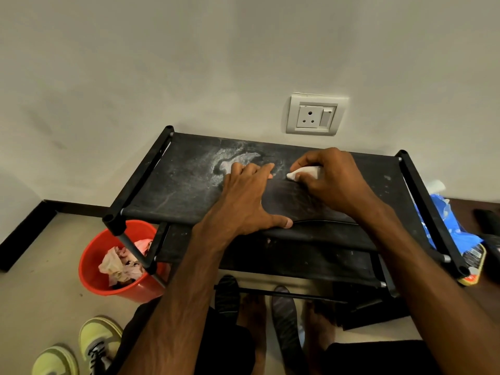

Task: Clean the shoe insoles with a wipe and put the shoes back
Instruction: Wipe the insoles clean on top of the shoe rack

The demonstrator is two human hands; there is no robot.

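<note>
Wipe [303, 173] bunched in the right hand [332, 182], a person scrubs the dusty top shelf [173, 185] of a black shoe rack [430, 207] set against a wall, fingers curled round the white wad and pressing it to the fabric. The left hand [249, 196] lies flat and spread just beside it, thumb at the shelf's front edge, holding nothing. Two dark insoles [226, 293], as they appear to be, lie on the floor [40, 293] below the rack's front rail, beside the person's bare feet [251, 312], long axes running toward the wall. The pale green shoes [100, 339] stand on the floor to the lower left, well apart from both hands and nearer the left one, so fetching them likely means a reach down and left. The frame edge cuts off one shoe, arms and top shelf hide most of the lower shelves, and a blue packet [446, 220] at the rack's right end is too blurred to read. A red bucket [90, 261] holds crumpled pinkish tissue.
</note>
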